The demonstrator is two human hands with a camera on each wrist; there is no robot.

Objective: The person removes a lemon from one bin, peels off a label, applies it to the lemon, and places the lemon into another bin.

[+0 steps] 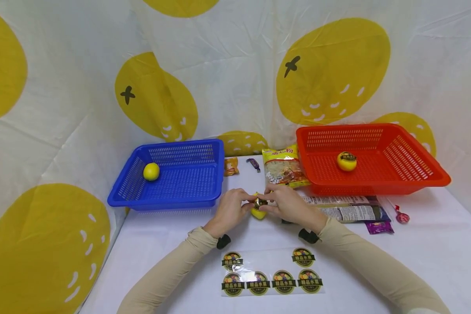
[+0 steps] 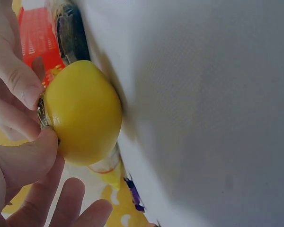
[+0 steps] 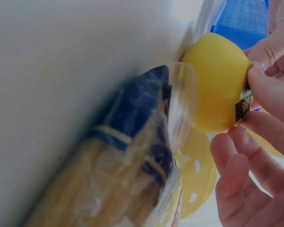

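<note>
In the head view a yellow lemon [image 1: 258,214] rests on the white table between my two hands. A round black-and-gold sticker [image 1: 260,203] sits on its upper side; in the right wrist view, fingers partly cover that sticker [image 3: 243,107]. My left hand [image 1: 232,210] holds the lemon from the left, thumb and fingertips at the sticker's edge. From the other side my right hand [image 1: 290,204] grips it, with thumb and forefinger against the sticker and the peel. The right hand's other fingers are loosely bent, seen in the right wrist view.
A clear sheet [image 1: 272,266] bearing several round stickers lies in front. One lemon [image 1: 151,172] is in the blue basket [image 1: 166,204]; another, stickered lemon [image 1: 346,162] is in the red basket [image 1: 376,187]. Food packets [image 1: 284,168], wrapped sweets [image 1: 379,227] and a lollipop [image 1: 402,217] lie around.
</note>
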